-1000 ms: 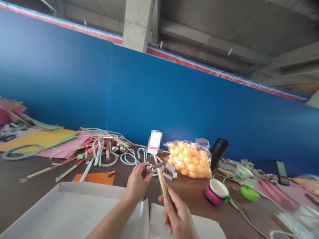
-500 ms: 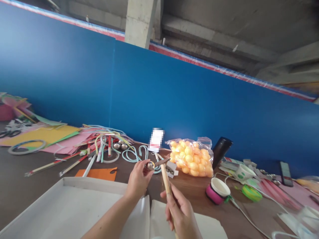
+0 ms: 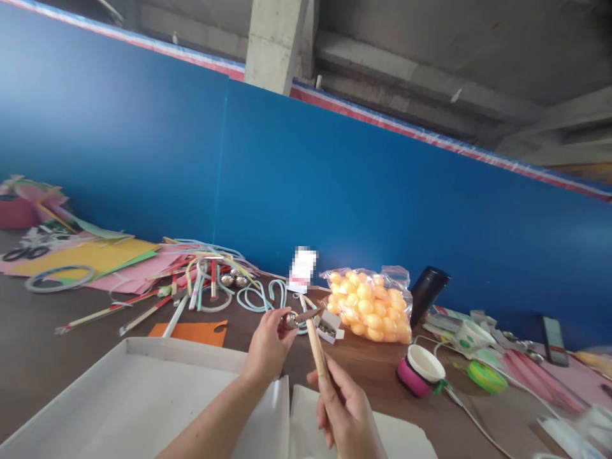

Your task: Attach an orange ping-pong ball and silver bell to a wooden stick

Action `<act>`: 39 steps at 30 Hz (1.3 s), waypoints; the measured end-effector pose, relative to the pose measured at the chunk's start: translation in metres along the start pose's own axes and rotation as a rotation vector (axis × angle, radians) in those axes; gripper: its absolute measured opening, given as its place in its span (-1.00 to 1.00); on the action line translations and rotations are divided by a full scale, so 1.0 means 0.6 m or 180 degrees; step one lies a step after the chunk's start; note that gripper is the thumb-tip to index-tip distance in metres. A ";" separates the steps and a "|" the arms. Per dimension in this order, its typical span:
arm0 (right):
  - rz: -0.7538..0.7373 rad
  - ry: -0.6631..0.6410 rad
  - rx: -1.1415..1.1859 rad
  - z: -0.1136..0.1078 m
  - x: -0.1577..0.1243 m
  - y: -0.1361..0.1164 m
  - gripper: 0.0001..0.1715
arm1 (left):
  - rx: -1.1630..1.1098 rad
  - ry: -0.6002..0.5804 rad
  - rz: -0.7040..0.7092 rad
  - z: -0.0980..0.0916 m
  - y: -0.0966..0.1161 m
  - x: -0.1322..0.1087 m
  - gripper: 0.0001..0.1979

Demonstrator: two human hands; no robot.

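Observation:
My left hand (image 3: 268,341) is closed, its fingertips pinching a shiny silver metal ball (image 3: 290,320). In my right hand (image 3: 345,401), the fingers wrap round the light wooden handle of a small hammer (image 3: 316,350). Its dark, tapered head lies crosswise at the top, with one end beside the ball; whether they touch I cannot tell. Just behind and right of the head stands an open small white box (image 3: 329,328) with little metal pieces inside. Beneath my forearms are a white tray (image 3: 191,349) and a pale sheet (image 3: 399,433).
A clear bag of orange balls (image 3: 370,306) lies against the blue partition (image 3: 335,191). Right of it are a black cylinder (image 3: 429,294) and a pink-and-white cup (image 3: 421,370). Tubes, coloured paper (image 3: 102,255), more silver balls (image 3: 234,278) and an orange sheet (image 3: 201,333) lie left.
The view has shifted slightly, so the scene sits a little further right. Both hands keep their grips, and the hammer head remains close to the metal ball.

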State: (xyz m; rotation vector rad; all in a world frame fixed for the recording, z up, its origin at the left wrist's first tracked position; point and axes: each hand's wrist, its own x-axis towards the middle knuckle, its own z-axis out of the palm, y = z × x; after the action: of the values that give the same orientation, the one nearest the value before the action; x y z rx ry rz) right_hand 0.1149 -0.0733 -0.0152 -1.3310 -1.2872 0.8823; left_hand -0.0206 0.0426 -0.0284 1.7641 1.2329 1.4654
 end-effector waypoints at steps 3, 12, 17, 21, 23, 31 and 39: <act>-0.0021 0.0076 0.0110 0.000 0.000 -0.001 -0.37 | 0.0031 0.0017 0.0017 0.000 0.000 -0.001 -0.66; 0.0074 0.0147 0.0320 -0.003 0.000 -0.003 -0.36 | 0.0163 0.0025 0.0037 -0.004 0.003 -0.002 -0.67; 0.0048 0.0068 0.0444 -0.009 -0.002 -0.003 -0.36 | 0.0113 0.0026 0.0059 -0.005 0.002 -0.004 -0.67; 0.0128 0.0006 0.0341 -0.004 -0.003 -0.007 -0.34 | 0.0111 0.0032 0.0069 -0.005 0.003 -0.006 -0.68; 0.0193 0.0016 0.0269 -0.001 -0.003 -0.012 -0.34 | 0.0089 0.0020 0.0054 -0.004 0.005 -0.007 -0.68; 0.0122 -0.0189 0.0041 -0.005 -0.008 -0.030 -0.48 | 0.0132 0.0015 0.0091 -0.006 0.007 -0.003 -0.68; -0.0087 -0.0116 0.0344 -0.016 0.005 -0.041 -0.52 | 0.0367 0.0191 0.0360 -0.012 0.011 0.003 -0.64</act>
State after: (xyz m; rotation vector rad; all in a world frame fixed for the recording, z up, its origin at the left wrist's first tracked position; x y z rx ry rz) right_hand 0.1196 -0.0749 0.0111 -1.2152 -1.2648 0.9476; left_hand -0.0255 0.0398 -0.0199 1.9062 1.2896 1.5486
